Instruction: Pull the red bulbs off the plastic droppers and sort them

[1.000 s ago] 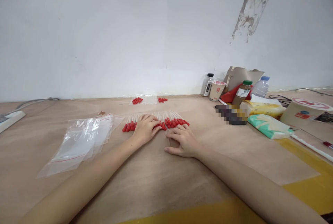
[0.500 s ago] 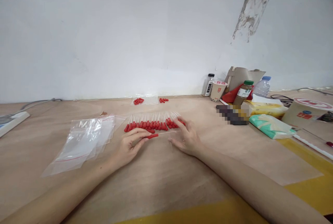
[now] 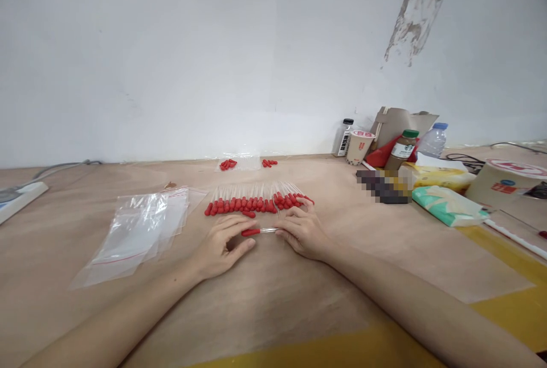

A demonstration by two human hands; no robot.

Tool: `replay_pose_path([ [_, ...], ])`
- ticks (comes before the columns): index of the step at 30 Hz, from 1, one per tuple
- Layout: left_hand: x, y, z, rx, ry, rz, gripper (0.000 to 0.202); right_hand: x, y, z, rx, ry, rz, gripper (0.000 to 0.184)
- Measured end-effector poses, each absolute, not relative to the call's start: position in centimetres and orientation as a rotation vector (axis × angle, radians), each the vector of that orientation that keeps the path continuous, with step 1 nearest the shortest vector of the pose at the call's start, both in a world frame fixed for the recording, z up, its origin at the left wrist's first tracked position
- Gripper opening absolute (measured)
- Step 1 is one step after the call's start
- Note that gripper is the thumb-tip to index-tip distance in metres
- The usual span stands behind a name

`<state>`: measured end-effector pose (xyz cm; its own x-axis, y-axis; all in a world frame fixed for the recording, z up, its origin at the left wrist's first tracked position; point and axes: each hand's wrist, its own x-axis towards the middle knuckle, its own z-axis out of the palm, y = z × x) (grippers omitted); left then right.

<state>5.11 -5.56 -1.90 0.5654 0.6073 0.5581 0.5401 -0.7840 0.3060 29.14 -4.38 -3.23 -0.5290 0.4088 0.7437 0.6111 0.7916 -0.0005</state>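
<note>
The left hand [image 3: 220, 244] is no longer over the row [image 3: 243, 204] but lies in front of it, so the middle bulbs [image 3: 259, 203] now show. A single dropper [image 3: 257, 232] is now out crosswise, nearer the person and more level than half a second ago. The left thumb, then pinching its bulb, is now apart from it. The right hand [image 3: 305, 231] is lower, uncovering more of the row's right end, its thumb and fingers now closed together at the dropper's stem [image 3: 269, 230].
</note>
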Motion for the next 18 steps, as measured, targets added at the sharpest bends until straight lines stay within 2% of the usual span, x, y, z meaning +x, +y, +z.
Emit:
replay_pose_path([
  [6, 5.4, -5.11, -2.38, 2.847, 1.002, 1.019, 0.013, 28.92, -4.6, -3.21, -0.671, -2.219, -0.352, 0.018],
  [18, 5.14, -5.58, -2.33, 2.847, 1.01, 0.962, 0.022, 28.98, -4.84, -3.3, -0.636, -2.258, -0.383, 0.018],
])
